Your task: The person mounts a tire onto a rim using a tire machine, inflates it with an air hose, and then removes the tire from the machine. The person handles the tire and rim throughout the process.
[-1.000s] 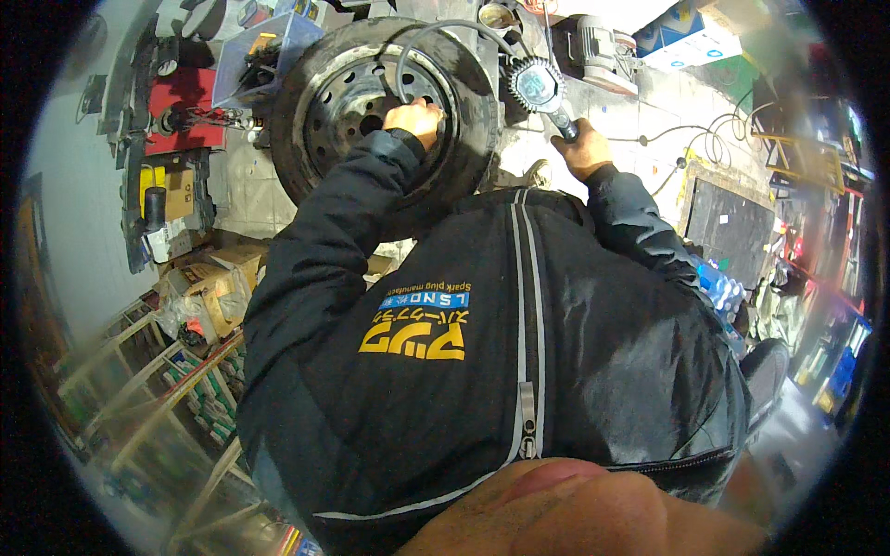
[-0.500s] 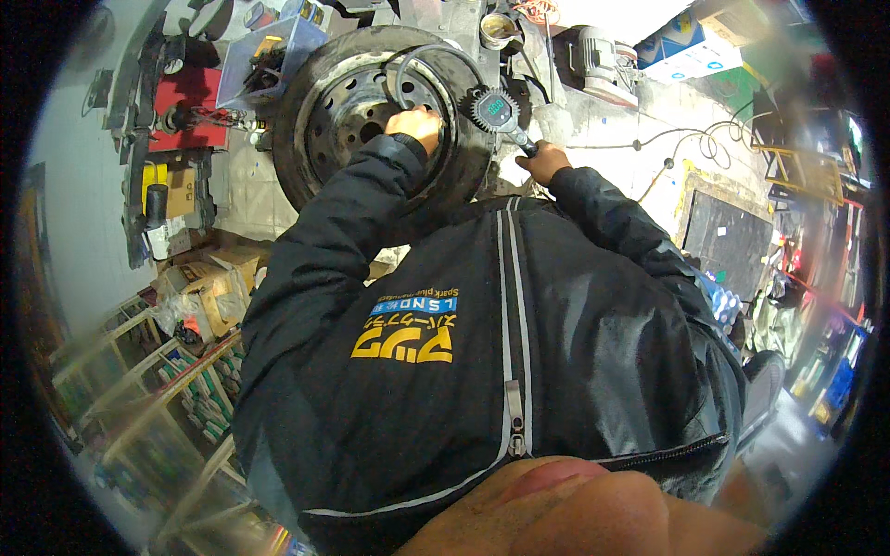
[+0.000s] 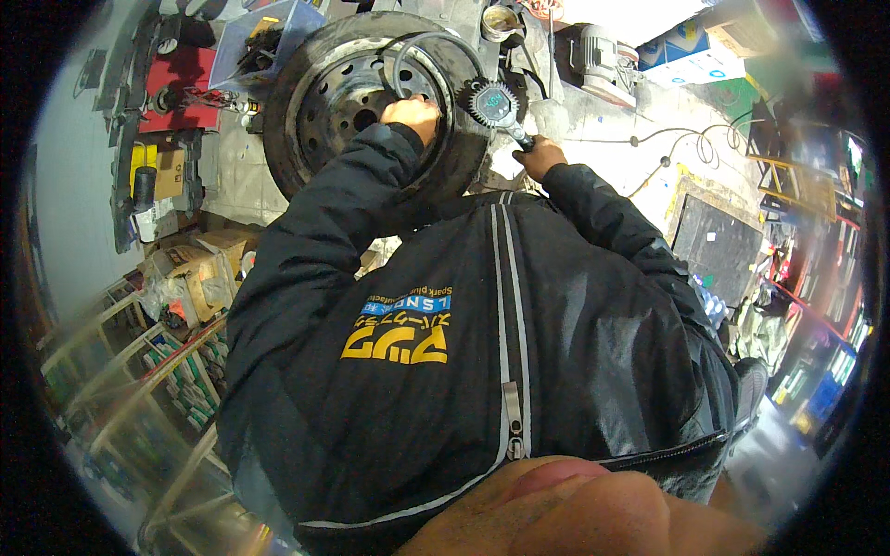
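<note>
Just beyond right grip (image 3: 542,159); gauge dial (image 3: 493,105)

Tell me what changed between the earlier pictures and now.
The right hand moved leftward, bringing the round, ridged black gauge from beside the black rubber tyre to the tyre's right edge. Nothing was taken up or let go. The left hand stays at the end of the curved grey hose.

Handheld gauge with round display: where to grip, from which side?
Probably its handle, from the lower right, where the right hand holds it. The handle is slim and slants down-right from a wide, toothed round head; the hose arcs over the upper left, so that side looks more obstructed.
</note>
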